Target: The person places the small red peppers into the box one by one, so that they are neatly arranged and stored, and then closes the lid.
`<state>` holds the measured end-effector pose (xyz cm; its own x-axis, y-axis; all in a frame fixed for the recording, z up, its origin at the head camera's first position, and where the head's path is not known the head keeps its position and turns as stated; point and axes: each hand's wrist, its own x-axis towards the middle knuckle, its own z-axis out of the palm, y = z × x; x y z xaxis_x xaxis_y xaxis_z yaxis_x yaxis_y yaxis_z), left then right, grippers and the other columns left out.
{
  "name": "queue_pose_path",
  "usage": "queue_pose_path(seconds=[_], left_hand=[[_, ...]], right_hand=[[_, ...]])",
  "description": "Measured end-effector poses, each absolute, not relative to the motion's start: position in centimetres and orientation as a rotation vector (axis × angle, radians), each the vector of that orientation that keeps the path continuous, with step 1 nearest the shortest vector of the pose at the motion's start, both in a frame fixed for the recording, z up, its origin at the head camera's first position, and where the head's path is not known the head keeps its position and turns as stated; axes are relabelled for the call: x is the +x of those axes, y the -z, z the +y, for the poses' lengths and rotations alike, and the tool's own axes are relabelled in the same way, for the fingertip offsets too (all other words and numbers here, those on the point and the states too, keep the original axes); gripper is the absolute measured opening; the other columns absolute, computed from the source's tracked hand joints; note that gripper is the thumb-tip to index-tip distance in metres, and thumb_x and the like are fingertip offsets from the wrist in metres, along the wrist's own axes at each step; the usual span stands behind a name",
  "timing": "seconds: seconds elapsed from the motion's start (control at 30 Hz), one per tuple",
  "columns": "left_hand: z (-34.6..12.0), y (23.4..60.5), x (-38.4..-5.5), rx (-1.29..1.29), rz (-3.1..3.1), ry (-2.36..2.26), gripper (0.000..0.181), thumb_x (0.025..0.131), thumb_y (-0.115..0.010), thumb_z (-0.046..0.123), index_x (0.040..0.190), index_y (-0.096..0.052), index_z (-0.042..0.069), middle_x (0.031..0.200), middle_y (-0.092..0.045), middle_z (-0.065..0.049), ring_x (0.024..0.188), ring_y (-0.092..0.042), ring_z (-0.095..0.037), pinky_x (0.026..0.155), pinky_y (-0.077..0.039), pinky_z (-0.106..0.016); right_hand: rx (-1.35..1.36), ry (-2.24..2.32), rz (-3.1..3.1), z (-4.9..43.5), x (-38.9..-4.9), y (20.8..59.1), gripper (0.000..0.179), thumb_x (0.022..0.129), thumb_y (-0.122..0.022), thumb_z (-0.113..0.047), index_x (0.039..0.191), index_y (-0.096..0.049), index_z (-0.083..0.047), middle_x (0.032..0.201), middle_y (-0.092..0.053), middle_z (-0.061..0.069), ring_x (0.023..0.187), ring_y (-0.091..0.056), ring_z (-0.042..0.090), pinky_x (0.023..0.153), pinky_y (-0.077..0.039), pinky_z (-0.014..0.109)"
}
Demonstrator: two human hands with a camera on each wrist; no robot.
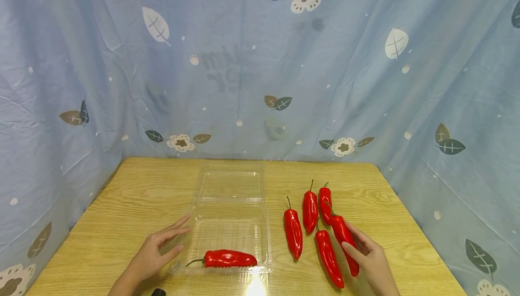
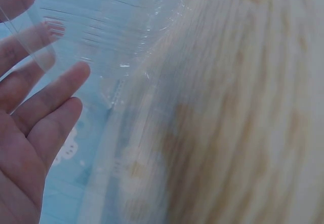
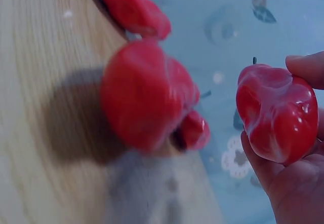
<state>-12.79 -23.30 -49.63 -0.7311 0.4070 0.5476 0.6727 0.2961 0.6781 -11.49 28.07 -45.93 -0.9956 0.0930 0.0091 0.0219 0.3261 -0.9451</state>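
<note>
- Container (image 1: 227, 235) of clear, thin plastic, rectangular with ribbed walls; its lid (image 1: 231, 184) lies folded back flat on the far side.
- Worktop (image 1: 142, 192) of pale yellow wood grain, smooth enough to throw back a bright glare near the front edge.
- Curtain (image 1: 243, 61) of soft, creased blue cloth, printed with leaves and flowers, around the back and sides.
- Peppers glossy, red, long and tapering, their skins slightly dented, with thin green stems.
- Left hand (image 1: 152, 252): fingers spread apart and gently bent, holding nothing, at the container's left edge; whether they touch the plastic I cannot tell.
- Right hand (image 1: 373, 259): thumb on one side and fingers on the other, clamped on the held pepper (image 1: 343, 235), whose stem points away from the person.
- Six peppers in all: one held, one in the container, four on the worktop to the container's right.
- Boxed pepper (image 1: 229, 258) lies crosswise along the container's near side, stem to the left.
- Loose four: leftmost pepper (image 1: 293, 234), middle pepper (image 1: 310, 211), far pepper (image 1: 325, 208) and near pepper (image 1: 328, 258), the last just beside the held one.
- One container, one lid, two hands.
</note>
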Motion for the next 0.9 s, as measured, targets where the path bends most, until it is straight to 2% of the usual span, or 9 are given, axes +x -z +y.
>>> queue_pose_path(seconds=[0.2,0.43,0.5,0.63,0.9], left_hand=[[-23.3,49.6,-12.6,-0.981,-2.303,1.412,0.043,0.082,-0.061,-0.014,0.124,-0.057,-0.008,0.146,-0.041,-0.020,0.134,-0.038,-0.004,0.101,-0.034,-0.008],[-23.5,49.6,-12.6,-0.944,-2.360,1.421,0.041,0.083,-0.061,-0.012,0.124,-0.057,-0.008,0.140,-0.040,-0.033,0.134,-0.037,-0.001,0.101,-0.034,-0.009],[-23.5,49.6,-12.7,-0.957,-2.353,1.425,0.042,0.083,-0.061,-0.014,0.124,-0.056,-0.009,0.139,-0.039,-0.035,0.135,-0.037,-0.002,0.101,-0.034,-0.009],[-23.6,49.5,-12.8,-0.960,-2.355,1.450,0.041,0.084,-0.060,-0.014,0.125,-0.055,-0.010,0.141,-0.038,-0.034,0.135,-0.036,-0.001,0.101,-0.034,-0.009],[-23.7,49.5,-12.9,-0.942,-2.385,1.406,0.041,0.084,-0.060,-0.012,0.124,-0.056,-0.009,0.144,-0.039,-0.028,0.134,-0.037,-0.002,0.101,-0.034,-0.009]], right_hand=[[0.113,-1.816,-2.471,26.5,-12.3,45.4,0.051,0.091,-0.064,-0.013,0.138,-0.048,-0.003,0.126,-0.055,-0.019,0.109,-0.055,-0.010,0.085,-0.049,0.012],[0.317,-1.872,-2.453,23.8,-13.8,44.0,0.052,0.090,-0.064,-0.009,0.139,-0.049,-0.008,0.138,-0.050,0.015,0.109,-0.058,-0.002,0.085,-0.052,0.017],[0.400,-1.888,-2.438,23.0,-14.3,43.6,0.052,0.090,-0.064,-0.008,0.140,-0.047,-0.007,0.139,-0.048,0.020,0.109,-0.058,-0.001,0.085,-0.052,0.018],[0.554,-1.900,-2.401,21.5,-15.0,43.2,0.053,0.090,-0.062,-0.006,0.140,-0.046,-0.006,0.140,-0.047,0.022,0.110,-0.058,0.002,0.085,-0.053,0.020],[0.643,-1.997,-2.384,18.2,-15.9,42.7,0.052,0.090,-0.063,-0.007,0.140,-0.047,-0.007,0.140,-0.048,0.018,0.111,-0.058,0.007,0.090,-0.051,0.020]])
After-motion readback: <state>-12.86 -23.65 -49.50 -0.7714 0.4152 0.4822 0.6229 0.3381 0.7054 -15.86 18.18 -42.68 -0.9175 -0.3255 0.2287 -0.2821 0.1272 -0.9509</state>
